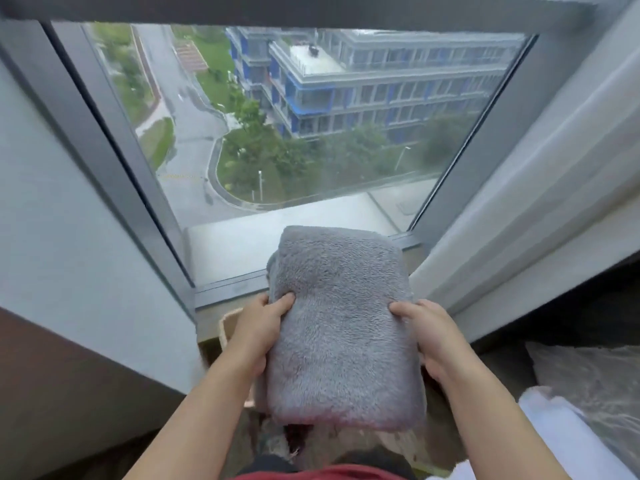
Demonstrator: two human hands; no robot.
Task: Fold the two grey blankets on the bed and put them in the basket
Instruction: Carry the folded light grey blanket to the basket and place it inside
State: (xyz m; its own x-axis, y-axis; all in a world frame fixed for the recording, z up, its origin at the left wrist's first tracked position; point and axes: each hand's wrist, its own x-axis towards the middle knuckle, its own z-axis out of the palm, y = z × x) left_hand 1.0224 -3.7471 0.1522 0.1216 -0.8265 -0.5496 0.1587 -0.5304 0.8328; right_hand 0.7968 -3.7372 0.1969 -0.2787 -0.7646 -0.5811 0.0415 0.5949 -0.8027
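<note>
A folded grey fleece blanket point(341, 327) is held flat in front of me, low before the window. My left hand point(258, 332) grips its left edge, thumb on top and fingers underneath. My right hand point(431, 336) grips the right edge the same way. Under the blanket's left side, a pale basket point(227, 327) shows only a corner of its rim; the rest is hidden by the blanket and my left arm. No second blanket can be made out.
A large window point(294, 126) with a low sill fills the view ahead. A grey wall point(69, 254) stands at the left, a white curtain point(540, 202) at the right. Bedding point(588, 393) lies at the lower right. The floor below is dark and blurred.
</note>
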